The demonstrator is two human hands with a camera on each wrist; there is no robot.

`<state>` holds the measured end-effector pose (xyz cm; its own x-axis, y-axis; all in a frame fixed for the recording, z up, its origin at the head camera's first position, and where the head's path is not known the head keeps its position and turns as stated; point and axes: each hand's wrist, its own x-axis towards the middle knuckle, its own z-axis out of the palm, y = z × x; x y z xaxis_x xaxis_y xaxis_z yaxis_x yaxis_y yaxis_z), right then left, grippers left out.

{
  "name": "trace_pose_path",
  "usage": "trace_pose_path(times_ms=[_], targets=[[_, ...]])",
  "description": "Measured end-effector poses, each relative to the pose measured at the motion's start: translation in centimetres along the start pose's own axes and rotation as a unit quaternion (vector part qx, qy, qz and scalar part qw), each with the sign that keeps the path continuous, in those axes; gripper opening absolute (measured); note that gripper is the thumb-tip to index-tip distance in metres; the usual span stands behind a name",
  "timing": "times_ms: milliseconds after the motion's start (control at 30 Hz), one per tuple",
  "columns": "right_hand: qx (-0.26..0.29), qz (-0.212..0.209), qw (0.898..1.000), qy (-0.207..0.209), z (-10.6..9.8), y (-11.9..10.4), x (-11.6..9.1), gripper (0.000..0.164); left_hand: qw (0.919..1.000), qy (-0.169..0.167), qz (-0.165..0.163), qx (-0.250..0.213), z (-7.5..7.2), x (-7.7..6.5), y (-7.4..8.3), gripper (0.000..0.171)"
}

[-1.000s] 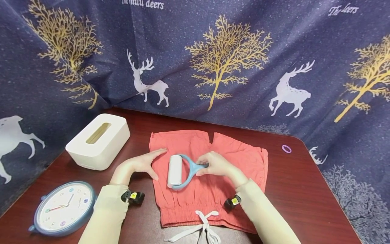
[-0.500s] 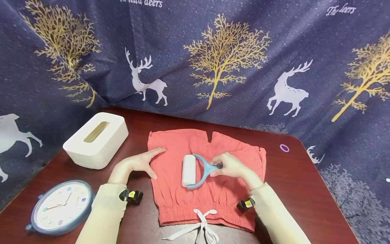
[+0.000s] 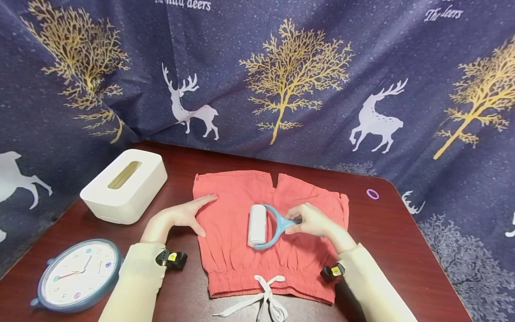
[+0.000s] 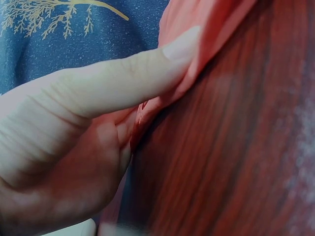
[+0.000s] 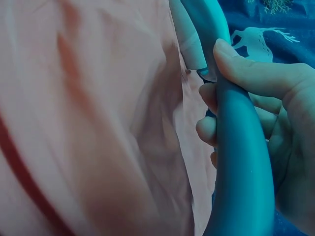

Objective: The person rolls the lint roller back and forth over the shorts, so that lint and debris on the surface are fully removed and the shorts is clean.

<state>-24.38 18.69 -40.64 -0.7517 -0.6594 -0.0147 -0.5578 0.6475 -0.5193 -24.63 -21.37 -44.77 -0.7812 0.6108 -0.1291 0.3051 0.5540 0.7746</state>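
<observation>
The red shorts (image 3: 231, 223) lie flat on the brown table (image 3: 406, 255), with the waist close to the person and the legs pointing away. A roller (image 3: 257, 226) is on the middle of the shorts. It has a white tube and a blue frame that bends around to a handle. The tube is to the left and the handle points to the right side of the shorts.

The two hands are apart. The right hand (image 3: 307, 220) is over the right half of the shorts and holds the roller by its handle, with the thumb on one side and fingers on the other. The left hand (image 3: 181, 214) is at the left edge of the shorts. Its thumb and fingers are spread wide, and their tips rest on the red cloth.

A white string (image 3: 267, 295) is tied at the waist of the shorts and hangs down onto the table. Left of the shorts, toward the far side, is a white box (image 3: 134, 197) with a slot in its top. Left of the shorts and nearer is a blue clock (image 3: 80, 275). A purple ring (image 3: 372, 194) is right of the shorts. Behind the shorts hangs a dark blue curtain (image 3: 225, 40) with white deer and gold trees.
</observation>
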Motion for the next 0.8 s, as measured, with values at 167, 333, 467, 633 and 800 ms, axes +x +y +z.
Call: trace_pose_path(times_ms=[167, 333, 467, 633, 800], targets=[[0.008, -0.001, 1.0, 0.004, -0.1, 0.5, -0.6, 0.02, 1.0, -0.001, 0.006, 0.003, 0.0, 0.1, 0.1, 0.115], [0.022, -0.002, 1.0, 0.006, -0.2, 1.4, -1.2, 0.02, 1.0, -0.002, 0.003, 0.003, 0.0, 0.2, 0.0, 0.116], [0.034, -0.002, 0.999, 0.004, -0.3, 1.8, -1.7, 0.02, 1.0, -0.002, 0.0, 0.0, -0.1, 0.2, -0.2, 0.117], [0.05, -0.005, 0.999, 0.005, -0.7, 2.4, -2.5, 0.02, 1.0, -0.002, -0.003, -0.004, -0.1, 0.2, -0.3, 0.117], [0.055, 0.0, 0.998, 0.006, -0.9, 3.1, -3.2, 0.021, 1.0, 0.0, 0.0, -0.001, 0.0, 0.2, -0.1, 0.117]])
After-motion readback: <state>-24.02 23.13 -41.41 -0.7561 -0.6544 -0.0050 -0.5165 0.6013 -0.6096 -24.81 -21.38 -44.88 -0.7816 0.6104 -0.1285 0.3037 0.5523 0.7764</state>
